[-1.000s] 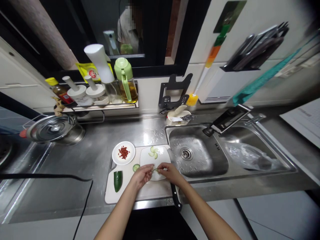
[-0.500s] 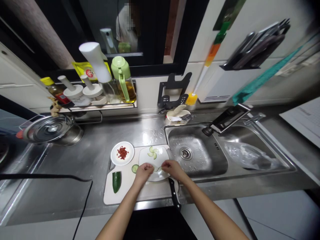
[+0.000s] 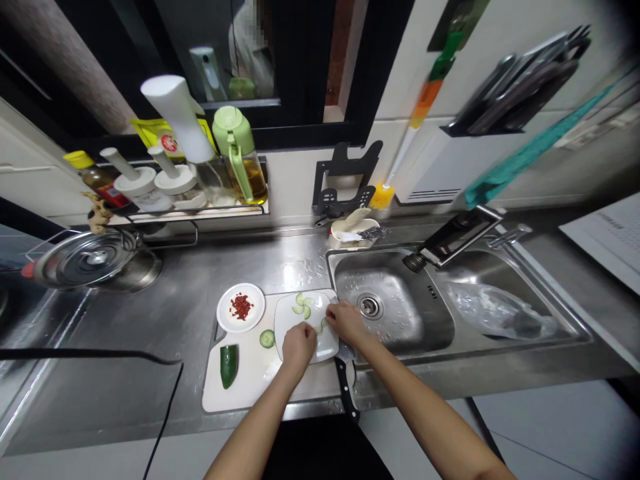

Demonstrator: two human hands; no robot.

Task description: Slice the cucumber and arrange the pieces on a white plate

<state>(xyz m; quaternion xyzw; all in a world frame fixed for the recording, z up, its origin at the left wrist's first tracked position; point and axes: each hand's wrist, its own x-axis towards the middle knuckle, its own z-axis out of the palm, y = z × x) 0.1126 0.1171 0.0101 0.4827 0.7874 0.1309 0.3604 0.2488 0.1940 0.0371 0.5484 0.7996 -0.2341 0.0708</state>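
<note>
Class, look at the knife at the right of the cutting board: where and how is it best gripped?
Probably by its black handle, fingers wrapped around it, coming from the near side with the right hand once free. The handle is long and points toward the near edge, while the blade lies farther away, beside the white plate.

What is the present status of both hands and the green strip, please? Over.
Left hand and right hand at white plate, both closed. Thin green strip between them. Knife lies close by, handle toward near side.
</note>
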